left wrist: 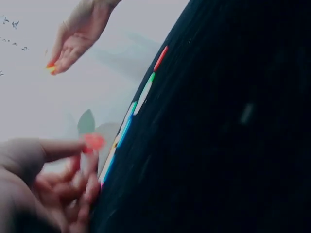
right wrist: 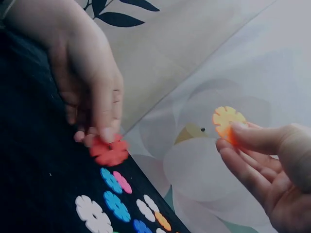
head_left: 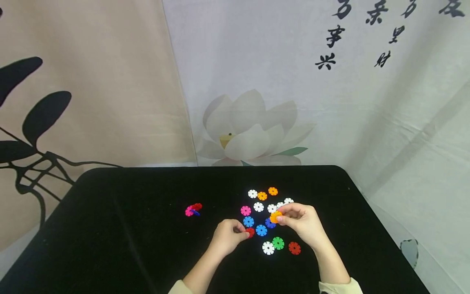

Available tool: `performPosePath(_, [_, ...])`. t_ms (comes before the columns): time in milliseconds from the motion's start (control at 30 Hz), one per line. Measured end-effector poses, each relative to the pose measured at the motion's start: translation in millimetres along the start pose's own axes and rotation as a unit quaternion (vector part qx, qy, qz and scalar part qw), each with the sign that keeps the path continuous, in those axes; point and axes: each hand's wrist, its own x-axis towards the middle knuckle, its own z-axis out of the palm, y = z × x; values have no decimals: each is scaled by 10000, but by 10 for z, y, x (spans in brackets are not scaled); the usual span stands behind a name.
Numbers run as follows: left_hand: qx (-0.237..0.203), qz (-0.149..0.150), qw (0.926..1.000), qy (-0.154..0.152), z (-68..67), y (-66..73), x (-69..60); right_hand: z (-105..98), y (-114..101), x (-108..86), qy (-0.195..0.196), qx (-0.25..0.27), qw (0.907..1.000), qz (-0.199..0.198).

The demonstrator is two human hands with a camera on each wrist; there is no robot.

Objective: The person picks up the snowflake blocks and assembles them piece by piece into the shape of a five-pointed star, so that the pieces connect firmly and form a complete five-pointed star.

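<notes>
Between thumb and fingers of the left hand (head_left: 227, 238), a red disc (head_left: 250, 232) sits pinched by its edge, notches showing past the fingertips. Across from it, the right hand (head_left: 302, 222) has an orange disc (head_left: 276, 217) in its own pinch, held up off the table (head_left: 110, 245). The two hands are apart, each clamped on its piece, and the discs do not meet!

Down in the gap between them, it's busy: a pink disc (head_left: 245, 210), two light blue discs (head_left: 261, 230), and a dark blue disc (head_left: 270, 223) just beneath the right hand's piece. Beyond the hands lie more, several white discs (head_left: 258, 207) and a pair of orange ones (head_left: 262, 196). On the person's side of the hands, a white one (head_left: 268, 248) and a green disc (head_left: 278, 243) lie side by side, with a second red one (head_left: 294, 248) near the right wrist.

Out to the left, past the left hand, rests a joined cluster (head_left: 189, 211) of pink, red and blue. Pale sleeves (head_left: 339, 287) edge in behind both wrists.
</notes>
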Motion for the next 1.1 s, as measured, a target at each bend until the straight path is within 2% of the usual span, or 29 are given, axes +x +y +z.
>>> performPosePath(67, [-680,116,9971,-328,-62,22,11,28,-35,-8,104,27,9999,-94])
performPosePath(167, [-1439,272,9872,-638,-161,89,8,74,-90,-24,313,85,9991,-288])
performPosePath(267, [-1929,419,9772,-781,-267,190,-30,121,-151,-52,564,103,9975,-423])
performPosePath(400, [-2375,495,9657,-928,-396,318,-103,184,-226,-96,840,174,9947,-571])
performPosePath(500, [-2524,516,9614,-968,-466,397,-158,234,-273,-126,1001,258,9917,-769])
performPosePath(700, [-2409,426,9658,-862,-527,511,-244,326,-349,-183,1185,224,9860,-1152])
performPosePath(967, [-2711,235,9584,-867,-541,602,-333,391,-359,-210,963,411,9808,-1647])
performPosePath(1100, [-2735,225,9581,-817,-542,635,-359,404,-346,-213,881,436,9763,-1928])
